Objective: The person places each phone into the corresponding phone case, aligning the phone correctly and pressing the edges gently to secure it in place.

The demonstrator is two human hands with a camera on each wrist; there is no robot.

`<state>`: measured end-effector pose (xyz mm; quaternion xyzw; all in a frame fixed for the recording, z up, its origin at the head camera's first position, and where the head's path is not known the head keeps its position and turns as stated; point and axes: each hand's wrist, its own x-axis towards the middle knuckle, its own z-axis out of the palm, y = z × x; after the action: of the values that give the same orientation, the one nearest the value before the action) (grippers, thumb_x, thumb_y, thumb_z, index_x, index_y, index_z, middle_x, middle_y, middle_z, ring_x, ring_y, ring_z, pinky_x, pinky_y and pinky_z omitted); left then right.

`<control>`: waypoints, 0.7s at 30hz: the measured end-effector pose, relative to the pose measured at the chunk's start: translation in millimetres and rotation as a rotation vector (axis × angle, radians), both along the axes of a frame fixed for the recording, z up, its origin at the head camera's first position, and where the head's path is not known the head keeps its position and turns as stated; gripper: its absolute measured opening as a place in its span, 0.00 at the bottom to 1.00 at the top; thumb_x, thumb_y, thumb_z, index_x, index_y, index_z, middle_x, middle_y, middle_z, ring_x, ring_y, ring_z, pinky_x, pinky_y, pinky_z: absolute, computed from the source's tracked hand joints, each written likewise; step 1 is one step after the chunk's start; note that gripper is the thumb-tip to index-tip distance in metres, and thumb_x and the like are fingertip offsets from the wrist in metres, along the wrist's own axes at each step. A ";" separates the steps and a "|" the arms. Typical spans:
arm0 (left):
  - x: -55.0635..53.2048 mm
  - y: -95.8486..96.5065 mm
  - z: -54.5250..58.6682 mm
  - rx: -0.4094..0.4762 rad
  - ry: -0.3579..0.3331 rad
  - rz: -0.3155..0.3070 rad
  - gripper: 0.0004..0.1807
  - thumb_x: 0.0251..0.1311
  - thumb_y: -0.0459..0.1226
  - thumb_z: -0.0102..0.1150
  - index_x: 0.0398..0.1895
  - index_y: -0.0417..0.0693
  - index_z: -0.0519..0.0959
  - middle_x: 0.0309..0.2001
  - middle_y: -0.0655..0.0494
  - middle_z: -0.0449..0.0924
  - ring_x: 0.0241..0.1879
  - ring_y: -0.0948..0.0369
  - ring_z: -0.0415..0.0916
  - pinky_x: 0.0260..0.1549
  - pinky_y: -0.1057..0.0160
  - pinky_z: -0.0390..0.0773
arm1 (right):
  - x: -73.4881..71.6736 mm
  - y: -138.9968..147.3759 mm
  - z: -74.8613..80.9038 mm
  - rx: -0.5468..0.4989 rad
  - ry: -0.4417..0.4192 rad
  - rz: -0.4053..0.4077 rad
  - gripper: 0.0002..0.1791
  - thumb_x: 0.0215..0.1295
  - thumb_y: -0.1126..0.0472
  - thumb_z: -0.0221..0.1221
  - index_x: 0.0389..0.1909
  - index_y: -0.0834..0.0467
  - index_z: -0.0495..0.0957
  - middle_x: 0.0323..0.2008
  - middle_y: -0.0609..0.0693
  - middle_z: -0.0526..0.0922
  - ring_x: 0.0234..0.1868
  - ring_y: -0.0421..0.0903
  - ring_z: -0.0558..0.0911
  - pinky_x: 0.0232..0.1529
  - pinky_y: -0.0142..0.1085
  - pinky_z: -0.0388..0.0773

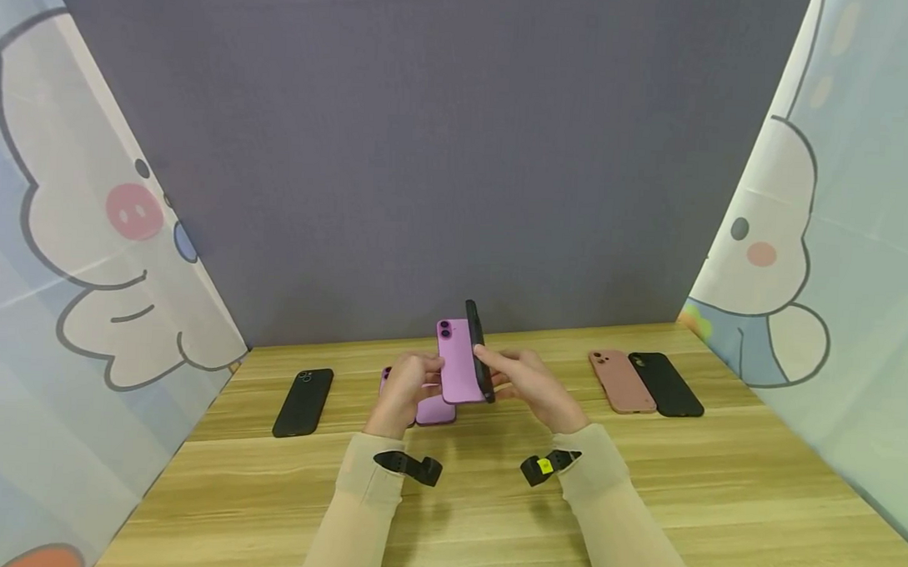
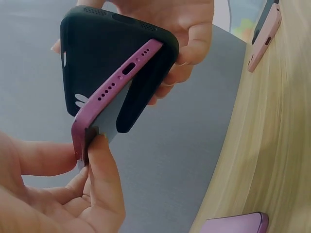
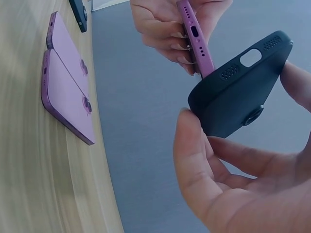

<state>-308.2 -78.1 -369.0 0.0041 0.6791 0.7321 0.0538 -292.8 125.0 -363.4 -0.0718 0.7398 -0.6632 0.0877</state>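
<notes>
My left hand (image 1: 409, 386) pinches a purple phone (image 1: 459, 363) by one long side, thumb on one face and fingers on the other. My right hand (image 1: 533, 382) grips a black phone case (image 1: 479, 343) by its sides. In the left wrist view, one long edge of the phone (image 2: 109, 90) sits inside the case (image 2: 119, 29), while its other edge sticks out at a slant. The phone's charging port end faces the wrist cameras. In the right wrist view, the case (image 3: 233, 97) shows its back, with a port cutout and speaker holes in the end.
Two more purple phones (image 3: 73, 104) lie side by side on the wooden table (image 1: 491, 518), partly behind my left hand in the head view. A black phone-shaped piece (image 1: 303, 402) lies at left. On the right are a pink one (image 1: 622, 381) and a black case (image 1: 666, 384).
</notes>
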 end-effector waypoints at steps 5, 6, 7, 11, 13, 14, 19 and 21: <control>1.0 1.6 1.3 -0.009 -0.008 0.007 0.08 0.70 0.31 0.51 0.41 0.32 0.78 0.32 0.52 0.75 0.31 0.59 0.75 0.34 0.63 0.79 | 1.1 0.6 1.5 0.044 0.019 -0.010 0.39 0.67 0.38 0.64 0.62 0.67 0.74 0.50 0.59 0.80 0.47 0.54 0.79 0.46 0.42 0.81; 0.8 1.8 1.6 -0.010 -0.011 0.007 0.08 0.70 0.31 0.51 0.41 0.33 0.78 0.32 0.52 0.75 0.31 0.59 0.75 0.34 0.63 0.79 | 1.5 0.7 2.0 0.055 0.023 -0.011 0.39 0.67 0.38 0.64 0.62 0.67 0.74 0.50 0.59 0.80 0.47 0.54 0.79 0.47 0.43 0.81; 0.5 2.2 1.8 -0.011 -0.012 0.007 0.08 0.70 0.31 0.51 0.41 0.33 0.78 0.32 0.52 0.75 0.31 0.59 0.75 0.34 0.63 0.79 | 2.1 0.8 2.8 0.067 0.025 -0.015 0.39 0.66 0.37 0.64 0.62 0.66 0.75 0.50 0.59 0.80 0.48 0.54 0.80 0.47 0.43 0.81; -0.2 3.2 2.1 -0.013 -0.007 0.009 0.07 0.69 0.31 0.51 0.40 0.34 0.77 0.32 0.52 0.74 0.30 0.59 0.75 0.33 0.63 0.79 | 3.3 0.7 3.9 0.115 0.046 -0.031 0.40 0.65 0.36 0.64 0.63 0.65 0.75 0.53 0.58 0.80 0.48 0.53 0.80 0.48 0.46 0.81; -0.3 3.9 2.0 -0.012 -0.003 0.010 0.06 0.69 0.30 0.51 0.40 0.35 0.77 0.32 0.53 0.74 0.30 0.59 0.75 0.32 0.63 0.79 | 3.4 0.2 4.0 0.126 0.048 -0.038 0.41 0.64 0.35 0.64 0.63 0.65 0.75 0.54 0.58 0.81 0.48 0.53 0.80 0.48 0.47 0.81; -0.2 4.1 2.0 -0.014 -0.001 0.009 0.06 0.69 0.30 0.51 0.40 0.35 0.77 0.31 0.53 0.74 0.30 0.60 0.75 0.32 0.63 0.79 | 3.4 -0.2 4.0 0.130 0.047 -0.042 0.41 0.64 0.35 0.64 0.63 0.65 0.75 0.54 0.57 0.81 0.48 0.52 0.80 0.47 0.47 0.81; 1.2 5.1 2.3 -0.013 0.007 0.002 0.05 0.68 0.30 0.51 0.38 0.36 0.76 0.31 0.53 0.74 0.29 0.60 0.75 0.32 0.63 0.79 | 3.7 -3.1 4.2 0.158 0.037 -0.057 0.44 0.62 0.33 0.65 0.65 0.63 0.73 0.56 0.57 0.79 0.49 0.51 0.79 0.46 0.47 0.80; 2.2 5.2 2.7 -0.014 0.008 -0.001 0.05 0.68 0.29 0.51 0.38 0.36 0.76 0.31 0.53 0.74 0.29 0.60 0.75 0.32 0.63 0.79 | 4.2 -5.1 4.0 0.175 0.040 -0.070 0.45 0.61 0.33 0.65 0.66 0.64 0.71 0.57 0.58 0.80 0.49 0.50 0.79 0.43 0.45 0.79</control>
<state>-306.0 -72.9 -366.3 0.0072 0.6845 0.7272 0.0513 -288.6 119.9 -359.3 -0.0512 0.7984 -0.5973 0.0559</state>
